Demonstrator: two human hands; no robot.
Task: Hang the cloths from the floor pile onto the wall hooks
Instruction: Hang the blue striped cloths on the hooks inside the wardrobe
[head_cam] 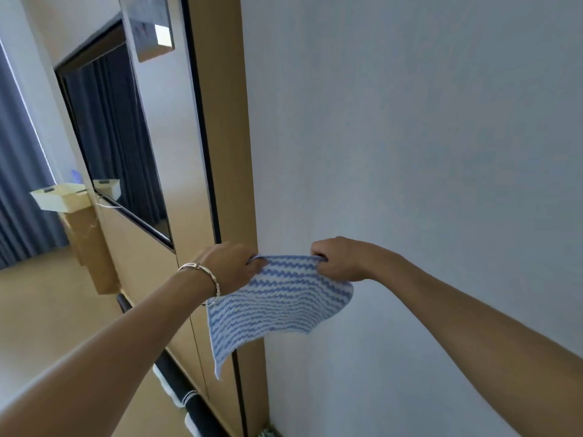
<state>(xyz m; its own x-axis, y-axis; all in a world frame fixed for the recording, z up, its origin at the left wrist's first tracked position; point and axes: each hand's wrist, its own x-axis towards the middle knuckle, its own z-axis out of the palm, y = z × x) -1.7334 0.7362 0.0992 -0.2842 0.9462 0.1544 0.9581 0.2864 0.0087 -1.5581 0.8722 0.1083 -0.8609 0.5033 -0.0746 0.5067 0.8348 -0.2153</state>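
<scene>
Between the two hands I see a blue-and-white striped cloth (280,298), stretched by its top edge in front of the pale wall (426,152). The left hand (232,264) pinches one upper corner, the right hand (336,258) pinches the other; both sets of fingers are closed tightly on the fabric. The top edge runs roughly level from fingers to fingers, and this is the long axis; the body hangs down below the fingers, the lower corner pointing to the floor. I judge this as the carrying step. No hook is visible, so the next move needs first to find one.
</scene>
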